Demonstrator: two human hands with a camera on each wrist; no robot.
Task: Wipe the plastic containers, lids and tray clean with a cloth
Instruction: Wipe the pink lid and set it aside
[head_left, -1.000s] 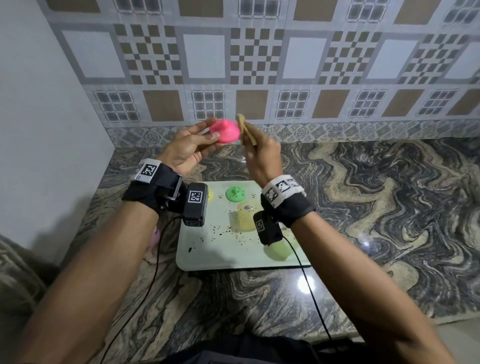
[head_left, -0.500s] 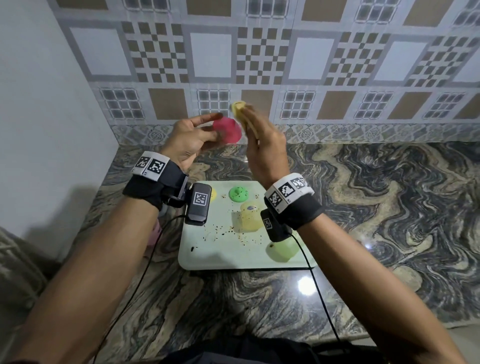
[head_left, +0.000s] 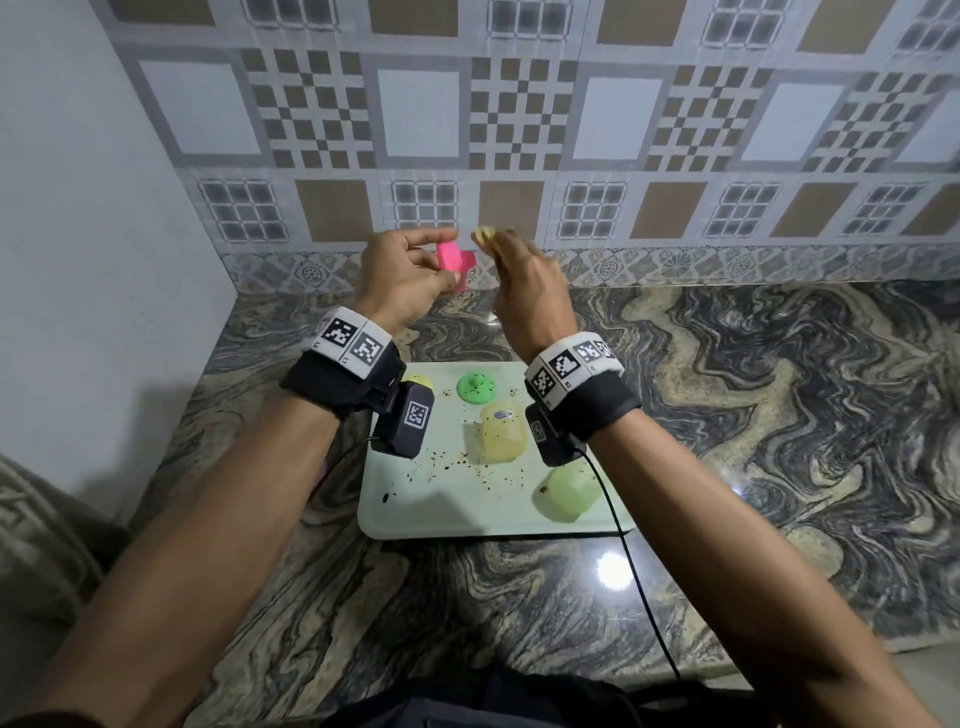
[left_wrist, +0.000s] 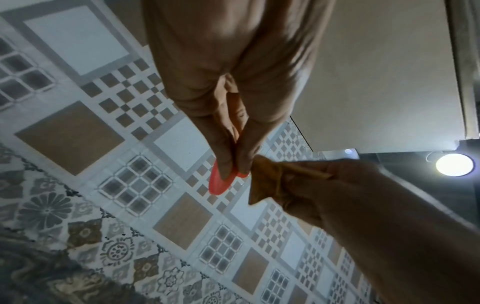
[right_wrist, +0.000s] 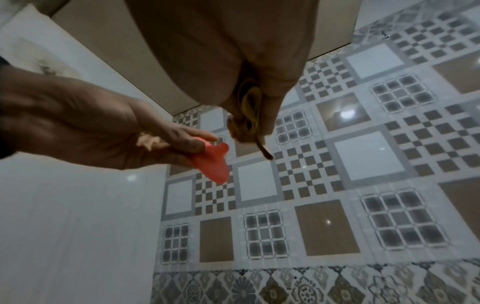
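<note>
— So, what is the left hand (head_left: 402, 273) holding?
— A small round pink plastic lid (head_left: 453, 258) with a knob, raised well above the marbled stone tabletop (head_left: 779, 415), in front of the patterned tile wall (head_left: 519, 130). The fingers (left_wrist: 223, 162) and thumb pinch the lid at its edge; the left wrist view shows it edge-on between the fingertips.
— And the right hand (head_left: 530, 291)?
— Its fingers are curled tight around a folded yellow cloth (head_left: 485, 236), a corner of which sticks out past the fingertips. The cloth sits just beside the lid, to its right; I cannot tell whether they touch.
— Where are the other pieces?
— On the pale green rectangular plastic tray (head_left: 441, 512), which lies on the tabletop below the wrists. At its far edge sits a green round lid with a knob (head_left: 476, 388); nearer is a translucent yellow plastic container (head_left: 501, 434), and at the near right a translucent light green container (head_left: 571, 491). A yellow lid (head_left: 418, 381) shows partly behind the left wrist camera. Dark crumbs (head_left: 467, 467) are scattered over the tray's middle.
</note>
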